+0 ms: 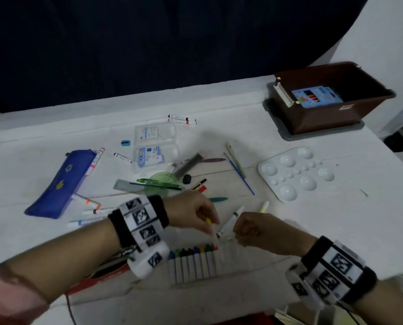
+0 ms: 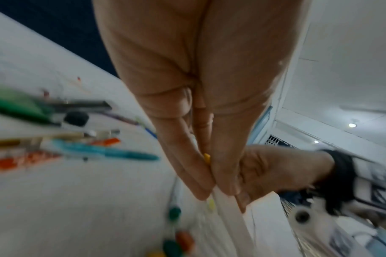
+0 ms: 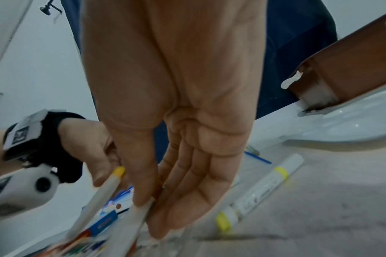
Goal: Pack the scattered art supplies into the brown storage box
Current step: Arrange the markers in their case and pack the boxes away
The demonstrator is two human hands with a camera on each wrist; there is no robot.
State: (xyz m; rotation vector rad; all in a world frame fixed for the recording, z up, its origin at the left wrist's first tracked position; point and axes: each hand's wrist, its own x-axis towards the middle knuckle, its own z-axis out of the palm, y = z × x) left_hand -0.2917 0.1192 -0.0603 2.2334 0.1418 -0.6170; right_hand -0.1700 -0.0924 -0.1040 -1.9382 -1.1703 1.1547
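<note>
1. A yellow-capped marker (image 1: 209,225) is pinched in the left hand (image 1: 193,213), lower centre of the head view.
2. The edge of a clear marker sleeve (image 1: 228,253) is pinched between thumb and fingers of the right hand (image 1: 260,232).
3. A row of markers (image 1: 192,263) is seated in the sleeve on the table (image 1: 289,231).
4. The brown storage box (image 1: 331,97) is seen at upper right, a blue packet (image 1: 317,96) inside.

Dim, cool indoor light; the head view is soft and noisy, its upper half nearly black. Both wrist views show strong wide-angle stretching and motion blur: the scattered pens (image 2: 104,151) smear at left. Two ceiling lamps (image 2: 352,125) glow at right. Shadows on the white table (image 1: 242,127) are faint.
</note>
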